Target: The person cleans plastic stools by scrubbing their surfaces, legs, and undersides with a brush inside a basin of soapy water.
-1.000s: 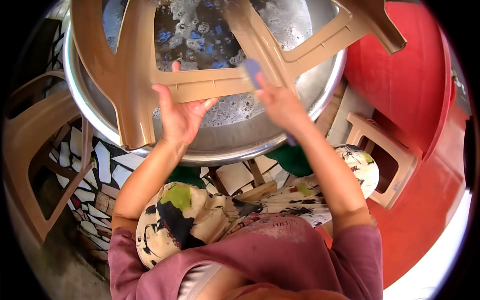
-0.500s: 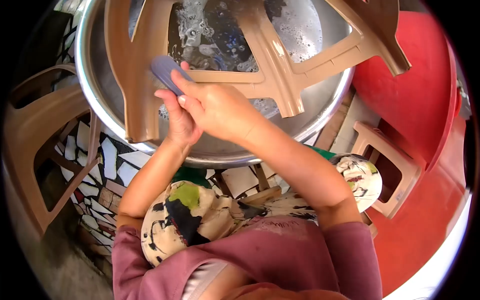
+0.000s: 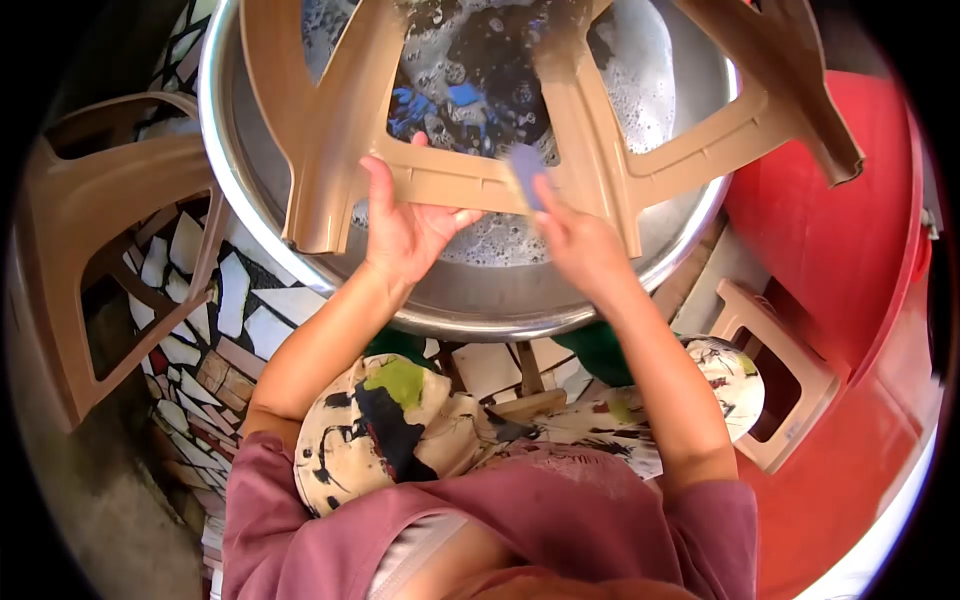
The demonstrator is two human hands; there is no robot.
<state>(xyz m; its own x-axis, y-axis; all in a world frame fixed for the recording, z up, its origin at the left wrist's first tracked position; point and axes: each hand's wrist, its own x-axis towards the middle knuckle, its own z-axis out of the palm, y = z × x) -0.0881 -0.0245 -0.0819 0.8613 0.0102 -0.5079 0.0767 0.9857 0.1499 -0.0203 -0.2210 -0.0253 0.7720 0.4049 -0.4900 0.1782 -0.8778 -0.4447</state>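
The left hand (image 3: 410,235) cups the brown plastic frame (image 3: 593,130) over the metal basin (image 3: 490,328), seemingly to steady it against the purple brush (image 3: 527,168) (quite a blur!) gripped in the right hand (image 3: 585,245).

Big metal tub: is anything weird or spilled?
One odd thing: the brown plastic frame is tilted over the metal tub, its legs sticking outward instead of straight down. I see no clear spill or damage.
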